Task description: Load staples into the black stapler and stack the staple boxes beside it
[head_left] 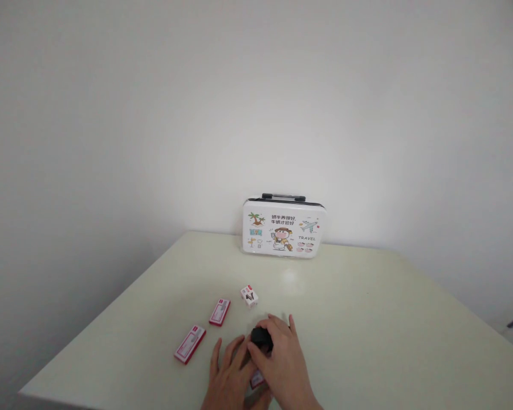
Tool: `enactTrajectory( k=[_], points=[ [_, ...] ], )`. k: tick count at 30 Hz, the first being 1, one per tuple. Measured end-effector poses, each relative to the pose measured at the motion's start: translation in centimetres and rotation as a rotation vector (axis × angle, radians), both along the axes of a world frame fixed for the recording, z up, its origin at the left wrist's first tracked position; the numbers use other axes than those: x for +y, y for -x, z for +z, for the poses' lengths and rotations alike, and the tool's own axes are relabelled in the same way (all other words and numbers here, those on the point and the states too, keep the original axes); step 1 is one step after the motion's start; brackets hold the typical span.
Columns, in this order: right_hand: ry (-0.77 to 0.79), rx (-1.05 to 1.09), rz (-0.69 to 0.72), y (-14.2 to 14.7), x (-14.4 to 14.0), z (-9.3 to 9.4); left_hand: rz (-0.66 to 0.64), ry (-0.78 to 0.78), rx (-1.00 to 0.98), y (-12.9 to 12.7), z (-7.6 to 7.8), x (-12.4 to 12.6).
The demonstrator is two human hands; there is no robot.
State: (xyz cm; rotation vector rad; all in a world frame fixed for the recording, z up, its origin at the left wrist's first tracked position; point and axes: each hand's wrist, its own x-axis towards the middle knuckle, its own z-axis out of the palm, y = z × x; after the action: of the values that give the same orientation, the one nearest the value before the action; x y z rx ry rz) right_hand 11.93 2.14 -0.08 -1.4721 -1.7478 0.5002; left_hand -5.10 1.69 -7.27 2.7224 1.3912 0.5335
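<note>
White walls close in behind a pale desk (pixel 367 319), and against the back wall stands a small white case (pixel 284 228) with cartoon travel prints and a dark handle, shut and upright. From my remote seat I see both hands low at the near edge. My right hand (pixel 282 364) is closed around a small black object (pixel 261 337), probably a stapler, though it is too covered to be sure. My left hand (pixel 228 376) lies just beside it, fingers spread and touching the same object from the left; I cannot tell whether it grips anything. A red-and-white scrap (pixel 257 378), perhaps another box, peeks out beneath the hands.

Two flat red-and-white boxes (pixel 190 344) (pixel 219 312) lie to the left, well clear of the hands and seemingly closed. A small white box (pixel 249 296) sits farther back. I judge the work as early: the black object is in hand, the boxes look untouched, the case is unopened.
</note>
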Motion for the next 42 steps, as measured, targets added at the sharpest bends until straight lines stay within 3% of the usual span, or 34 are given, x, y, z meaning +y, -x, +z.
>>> enactTrajectory(
  k=[5, 10, 12, 14, 18, 20, 22, 25, 30, 34, 37, 39, 42],
  points=[
    [-0.009, 0.478, -0.209, 0.0, 0.8, 0.3, 0.017, 0.042, -0.003, 0.3, 0.7, -0.2],
    [0.078, 0.977, -0.371, -5.3, 0.7, -1.5, -0.005, 0.050, -0.035, 0.4, 1.6, 0.0],
    [0.194, 1.182, -0.396, -7.7, 0.1, -2.5, -0.041, 0.074, -0.046, 0.8, 1.7, 0.3],
    [0.313, 1.235, -0.394, -9.9, -0.8, -3.5, -0.069, 0.100, -0.072, 1.4, 1.7, 0.5],
    [0.433, 0.972, -0.422, -11.9, -2.9, -5.1, 0.007, 0.110, -0.161, 2.6, 1.5, 0.3],
    [0.490, 0.742, -0.368, -11.0, -3.6, -5.7, 0.041, 0.120, -0.186, 2.7, 1.4, 0.0],
    [0.518, 0.564, -0.212, -9.0, -3.8, -6.2, 0.041, 0.137, -0.201, 2.2, 1.5, -0.3],
    [0.495, 0.438, -0.009, -5.9, -3.3, -6.9, 0.011, 0.165, -0.216, 1.1, 1.8, -0.3],
    [0.445, 0.324, 0.002, -5.7, -2.6, -7.5, 0.030, 0.170, -0.242, 1.0, 2.5, 0.0],
    [0.392, 0.225, -0.087, -7.3, -3.2, -6.2, 0.002, 0.173, -0.245, 1.9, 2.5, 0.2],
    [0.279, 0.144, -0.160, -6.5, -3.2, -4.0, -0.010, 0.135, -0.234, 2.0, 2.3, 0.2],
    [0.237, 0.176, -0.113, -5.0, -2.8, -2.7, -0.018, 0.115, -0.222, 1.9, 2.2, 0.3],
    [0.301, 0.328, 0.031, -2.7, -2.0, -2.3, -0.032, 0.108, -0.195, 1.8, 2.1, 0.4]
  ],
)
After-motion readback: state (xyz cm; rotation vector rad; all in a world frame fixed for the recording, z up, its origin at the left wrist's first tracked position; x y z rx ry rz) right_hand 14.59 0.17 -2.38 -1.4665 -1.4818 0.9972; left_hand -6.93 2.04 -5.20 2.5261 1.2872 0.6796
